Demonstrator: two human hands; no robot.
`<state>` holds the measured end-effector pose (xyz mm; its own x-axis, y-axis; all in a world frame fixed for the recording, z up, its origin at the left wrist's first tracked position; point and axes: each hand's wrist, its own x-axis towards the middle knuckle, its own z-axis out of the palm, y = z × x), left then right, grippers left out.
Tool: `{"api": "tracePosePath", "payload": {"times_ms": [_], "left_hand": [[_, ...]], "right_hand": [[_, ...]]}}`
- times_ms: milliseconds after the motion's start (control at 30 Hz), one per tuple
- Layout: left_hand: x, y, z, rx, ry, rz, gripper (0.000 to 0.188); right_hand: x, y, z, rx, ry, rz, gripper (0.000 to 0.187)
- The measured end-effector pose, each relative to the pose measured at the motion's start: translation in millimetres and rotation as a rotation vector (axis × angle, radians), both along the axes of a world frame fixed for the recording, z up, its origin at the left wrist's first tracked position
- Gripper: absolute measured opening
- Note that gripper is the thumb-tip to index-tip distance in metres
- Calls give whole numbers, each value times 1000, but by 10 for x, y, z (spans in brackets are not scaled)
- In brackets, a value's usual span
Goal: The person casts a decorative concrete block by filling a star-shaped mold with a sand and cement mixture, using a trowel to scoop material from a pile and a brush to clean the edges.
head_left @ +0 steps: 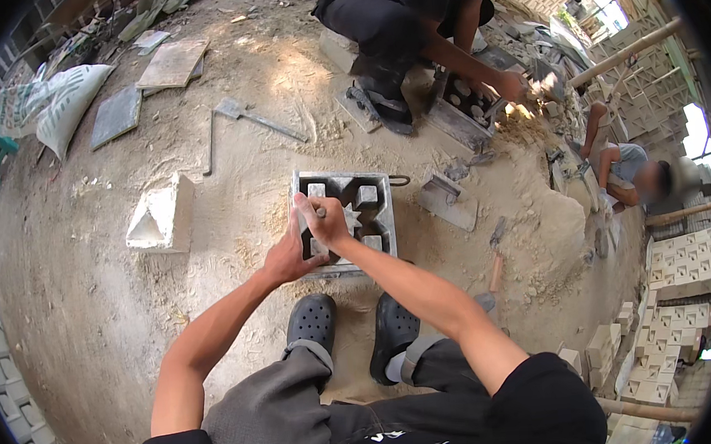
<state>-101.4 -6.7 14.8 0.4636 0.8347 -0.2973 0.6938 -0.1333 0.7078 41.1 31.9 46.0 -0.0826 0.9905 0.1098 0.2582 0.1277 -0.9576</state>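
Observation:
Between my feet and the middle of the ground lies a square metal block mould, with raised square blocks and a star-shaped centre inside. My left hand rests against its near left corner, fingers stretched along the left wall and thumb apart along the near edge. Over the mould's left part, my right hand is closed around a thin rod, of which only the rounded grey end shows. The rod's lower part is hidden by my hands. A wire loop handle sticks out on the mould's right side.
A pale cast block stands at left. A long-handled tool lies beyond the mould; a trowel and a wooden-handled hammer lie right, by a sand heap. One co-worker squats ahead at another mould; another person is far right.

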Motion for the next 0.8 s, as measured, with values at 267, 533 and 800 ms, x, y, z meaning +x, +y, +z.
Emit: {"api": "tracePosePath", "payload": {"times_ms": [267,533,800], "left_hand": [[-104,50,-324,80,-87,-145,140],[-132,160,-67,-229,-3,-178,167],[-130,174,-246,-233,22,-162,175]], "right_hand": [[-87,-184,3,187,142,-132,47],[-32,60,138,27,220,-266,42],[8,-15,141,29,294,-133,43]]}}
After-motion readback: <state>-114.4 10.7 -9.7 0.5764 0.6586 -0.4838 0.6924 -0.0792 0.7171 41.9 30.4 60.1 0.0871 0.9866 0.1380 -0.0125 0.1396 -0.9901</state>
